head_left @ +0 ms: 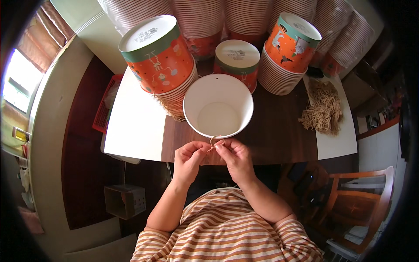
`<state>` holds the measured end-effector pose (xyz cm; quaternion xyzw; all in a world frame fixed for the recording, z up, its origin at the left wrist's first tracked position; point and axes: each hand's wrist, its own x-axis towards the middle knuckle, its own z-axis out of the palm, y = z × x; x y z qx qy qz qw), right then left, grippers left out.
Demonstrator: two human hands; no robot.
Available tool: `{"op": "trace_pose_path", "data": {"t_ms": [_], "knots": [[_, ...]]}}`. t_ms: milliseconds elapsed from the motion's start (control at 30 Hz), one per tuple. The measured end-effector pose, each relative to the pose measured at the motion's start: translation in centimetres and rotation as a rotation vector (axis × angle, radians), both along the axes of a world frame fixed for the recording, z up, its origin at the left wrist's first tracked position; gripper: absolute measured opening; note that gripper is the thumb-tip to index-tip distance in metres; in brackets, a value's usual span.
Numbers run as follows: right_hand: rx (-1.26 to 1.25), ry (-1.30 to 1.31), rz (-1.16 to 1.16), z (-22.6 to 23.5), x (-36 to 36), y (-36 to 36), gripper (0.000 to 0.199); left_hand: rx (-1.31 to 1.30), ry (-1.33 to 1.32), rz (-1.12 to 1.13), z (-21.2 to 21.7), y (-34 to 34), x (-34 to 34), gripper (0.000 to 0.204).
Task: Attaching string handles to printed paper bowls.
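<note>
A white paper bucket point(218, 105) lies tilted with its open mouth toward me, a small hole showing in its far wall. At its near rim a thin tan cord point(212, 142) forms a small loop. My left hand point(190, 159) pinches the cord between thumb and fingertips. Close beside it, my right hand point(235, 159) pinches the cord too, just right of the loop. Whether the cord passes through the near rim is too small to make out.
Stacks of upturned orange-and-green buckets stand at the left point(163, 65), middle point(238, 65) and right point(290, 48). Plastic-wrapped bucket stacks point(198, 19) line the back. A bundle of tan cords point(323, 107) lies on the table's point(288, 131) right side. A wooden chair point(349, 205) stands lower right.
</note>
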<state>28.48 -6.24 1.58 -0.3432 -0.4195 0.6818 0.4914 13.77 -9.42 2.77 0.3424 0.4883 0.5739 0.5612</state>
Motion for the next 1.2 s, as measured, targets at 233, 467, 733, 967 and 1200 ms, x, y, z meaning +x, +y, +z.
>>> {"op": "trace_pose_path", "data": {"t_ms": [233, 467, 733, 967, 1200], "knots": [[-0.040, 0.011, 0.020, 0.1, 0.0, -0.1, 0.008, 0.066, 0.069, -0.005, 0.0, -0.1, 0.6, 0.010], [0.017, -0.017, -0.018, -0.3, -0.1, 0.0, 0.010, 0.055, 0.102, 0.012, -0.4, 0.0, 0.6, 0.010], [0.046, -0.022, -0.066, -0.5, -0.3, 0.0, 0.012, 0.031, 0.115, 0.019, -0.1, 0.0, 0.6, 0.009], [0.072, -0.073, -0.114, -1.0, -0.7, -0.2, 0.014, 0.033, 0.168, 0.010, -0.1, -0.2, 0.9, 0.007], [0.045, -0.021, -0.128, -1.0, -0.9, -0.4, 0.014, 0.041, 0.117, -0.005, -0.4, -0.9, 1.0, 0.009]]}}
